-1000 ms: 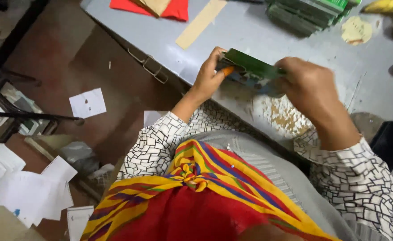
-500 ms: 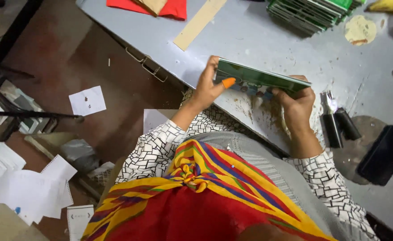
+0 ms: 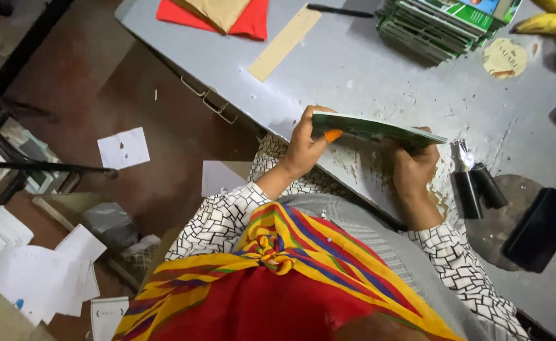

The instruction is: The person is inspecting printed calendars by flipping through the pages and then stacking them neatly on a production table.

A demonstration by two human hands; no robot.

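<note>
While both hands grip it at opposite ends, the thin green booklet [image 3: 379,129] is held almost edge-on above the near edge of the table [image 3: 379,69], likely so its spine or edge can be worked or squared. The left hand [image 3: 303,145] takes the end at nine o'clock, thumb on top and fingers curled under, pinching the booklet; something small and orange shows at that thumb, though whether it is a nail or a tool I cannot tell. The right hand [image 3: 414,167] clasps the end at three o'clock from below, fingers wrapped up around the edge and closed on it.

The table surface under the booklet is scuffed and crusted with pale residue. At three o'clock from the right hand, just beside it, lie two dark cylinders [image 3: 477,189]; further out at four o'clock sits a black slab [image 3: 543,227]. A stack of similar booklets [image 3: 442,25] stands at one o'clock, well apart, and a tan strip [image 3: 284,43] lies at eleven o'clock. Between strip and stack, at twelve o'clock, the grey top offers open room. Behind the booklet the table edge drops to a floor [image 3: 88,95] littered with paper sheets [image 3: 123,147].
</note>
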